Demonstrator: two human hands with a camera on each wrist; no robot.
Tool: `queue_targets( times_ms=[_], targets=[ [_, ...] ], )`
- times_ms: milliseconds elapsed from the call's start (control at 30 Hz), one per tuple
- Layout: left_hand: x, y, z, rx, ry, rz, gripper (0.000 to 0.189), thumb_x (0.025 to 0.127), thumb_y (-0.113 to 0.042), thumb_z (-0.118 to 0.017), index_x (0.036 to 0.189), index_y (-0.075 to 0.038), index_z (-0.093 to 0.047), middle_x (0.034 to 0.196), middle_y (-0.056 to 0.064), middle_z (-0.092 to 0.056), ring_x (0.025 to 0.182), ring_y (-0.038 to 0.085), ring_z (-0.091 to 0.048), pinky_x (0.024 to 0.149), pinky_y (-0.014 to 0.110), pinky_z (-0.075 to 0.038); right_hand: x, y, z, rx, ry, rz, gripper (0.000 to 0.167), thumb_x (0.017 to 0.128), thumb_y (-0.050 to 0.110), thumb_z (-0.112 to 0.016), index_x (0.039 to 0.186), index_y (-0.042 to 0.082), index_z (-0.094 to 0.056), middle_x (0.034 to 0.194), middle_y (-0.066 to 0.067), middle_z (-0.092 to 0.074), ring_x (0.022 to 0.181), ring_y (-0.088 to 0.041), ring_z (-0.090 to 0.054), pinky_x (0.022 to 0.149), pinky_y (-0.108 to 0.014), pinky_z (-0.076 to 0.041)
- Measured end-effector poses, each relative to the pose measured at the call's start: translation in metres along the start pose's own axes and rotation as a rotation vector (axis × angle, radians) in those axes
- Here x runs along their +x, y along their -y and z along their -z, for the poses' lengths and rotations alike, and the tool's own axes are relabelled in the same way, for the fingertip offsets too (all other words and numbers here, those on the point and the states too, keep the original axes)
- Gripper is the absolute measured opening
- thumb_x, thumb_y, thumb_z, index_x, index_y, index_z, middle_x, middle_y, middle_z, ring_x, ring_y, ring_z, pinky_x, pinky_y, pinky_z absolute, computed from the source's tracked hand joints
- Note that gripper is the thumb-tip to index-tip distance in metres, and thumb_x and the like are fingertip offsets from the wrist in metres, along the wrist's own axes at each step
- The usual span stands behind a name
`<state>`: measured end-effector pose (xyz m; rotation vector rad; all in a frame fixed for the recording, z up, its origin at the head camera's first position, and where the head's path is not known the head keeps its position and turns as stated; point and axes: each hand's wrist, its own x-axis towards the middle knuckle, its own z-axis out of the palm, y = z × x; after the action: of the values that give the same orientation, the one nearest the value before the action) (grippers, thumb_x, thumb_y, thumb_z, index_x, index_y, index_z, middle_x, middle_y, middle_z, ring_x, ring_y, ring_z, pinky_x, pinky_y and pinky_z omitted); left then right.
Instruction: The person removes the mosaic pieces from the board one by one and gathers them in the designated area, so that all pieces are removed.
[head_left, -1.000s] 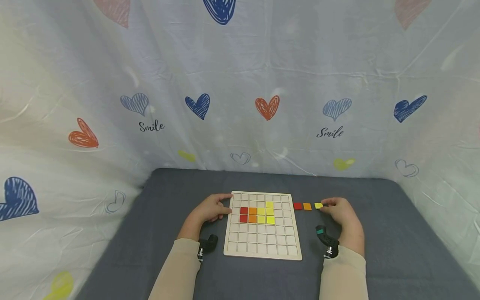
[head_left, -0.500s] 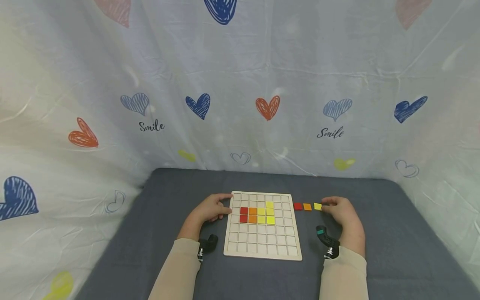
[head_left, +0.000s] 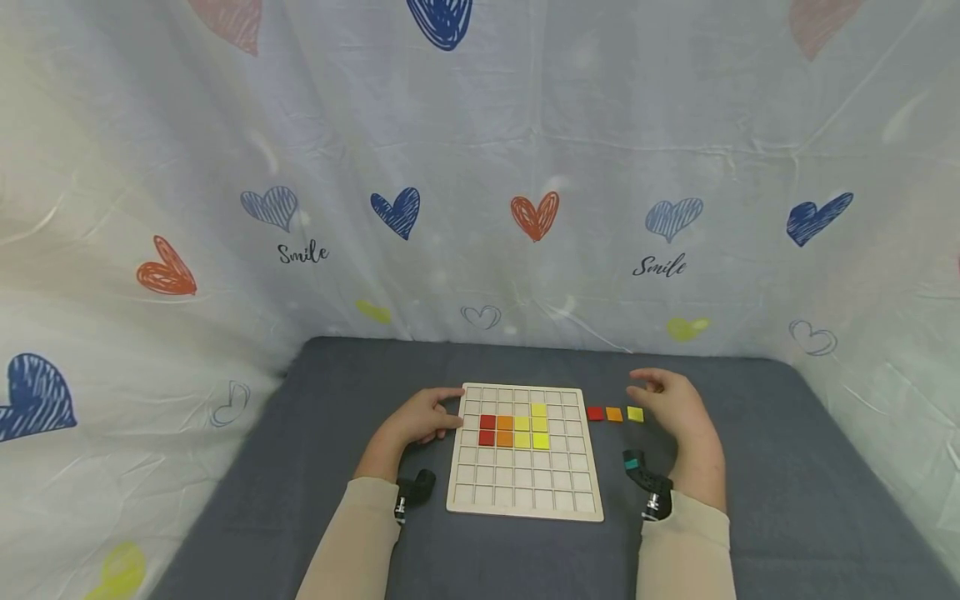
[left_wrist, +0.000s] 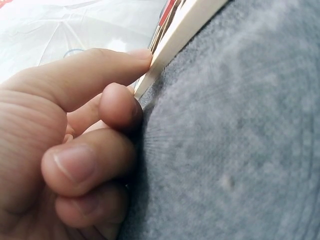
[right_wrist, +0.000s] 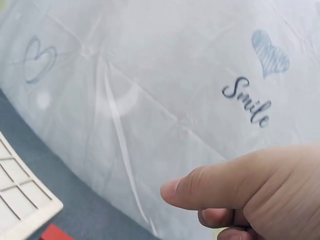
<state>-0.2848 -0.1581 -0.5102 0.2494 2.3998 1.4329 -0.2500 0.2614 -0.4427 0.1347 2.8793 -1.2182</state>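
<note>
Your left hand (head_left: 420,417), grip wide, touches the wooden grid board (head_left: 525,482); your right hand (head_left: 672,405), grip narrow, hovers near the rightmost yellow tile (head_left: 635,414).

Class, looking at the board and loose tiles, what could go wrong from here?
A push from the left hand, which touches the left edge of the board, could disturb the loose red tile close by the board's right edge. The right hand, near the loose yellow tile, might knock it askew.

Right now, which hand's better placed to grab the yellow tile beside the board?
Probably your right hand: it's empty and near that tile, while your left hand is across the board, touching it.
</note>
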Motion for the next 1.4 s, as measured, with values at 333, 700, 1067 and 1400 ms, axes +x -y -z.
queue_targets(
  times_ms=[333, 700, 1067, 1400],
  targets=[
    [0.0, -0.001, -0.001, 0.012, -0.008, 0.015, 0.064, 0.092, -0.017, -0.079, 0.151, -0.019, -0.055, 0.059, 0.007, -0.06, 0.038, 0.012, -0.033, 0.041, 0.029, -0.036, -0.002, 0.032, -0.01, -0.018, -0.012, 0.113, 0.04, 0.1, 0.024, -0.068, 0.135, 0.004, -0.065, 0.093, -0.009, -0.047, 0.076, -0.024, -0.044, 0.062, -0.038, -0.038],
    [0.002, -0.001, -0.001, 0.016, -0.014, 0.021, 0.065, 0.091, -0.017, -0.079, 0.151, -0.019, -0.054, 0.058, 0.007, -0.06, 0.037, 0.012, -0.033, 0.04, 0.029, -0.036, 0.005, 0.051, -0.036, -0.003, 0.07, 0.164, 0.039, 0.1, 0.022, -0.069, 0.135, 0.005, -0.066, 0.093, -0.009, -0.048, 0.069, -0.022, -0.042, 0.06, -0.037, -0.039],
    [0.003, 0.0, -0.001, 0.01, -0.013, 0.021, 0.065, 0.092, -0.017, -0.079, 0.151, -0.019, -0.054, 0.059, 0.007, -0.06, 0.037, 0.013, -0.034, 0.04, 0.029, -0.036, 0.014, 0.059, -0.073, -0.04, 0.152, 0.225, 0.033, 0.098, 0.018, -0.072, 0.129, 0.006, -0.071, 0.088, -0.006, -0.048, 0.067, -0.02, -0.039, 0.061, -0.036, -0.036],
    [0.003, 0.001, -0.002, 0.009, -0.014, 0.018, 0.064, 0.092, -0.017, -0.079, 0.151, -0.019, -0.054, 0.058, 0.007, -0.059, 0.037, 0.013, -0.034, 0.04, 0.029, -0.036, 0.02, 0.049, -0.1, -0.084, 0.207, 0.201, 0.028, 0.097, 0.02, -0.072, 0.121, 0.005, -0.076, 0.101, -0.009, -0.067, 0.087, -0.024, -0.06, 0.075, -0.04, -0.049]
  ],
)
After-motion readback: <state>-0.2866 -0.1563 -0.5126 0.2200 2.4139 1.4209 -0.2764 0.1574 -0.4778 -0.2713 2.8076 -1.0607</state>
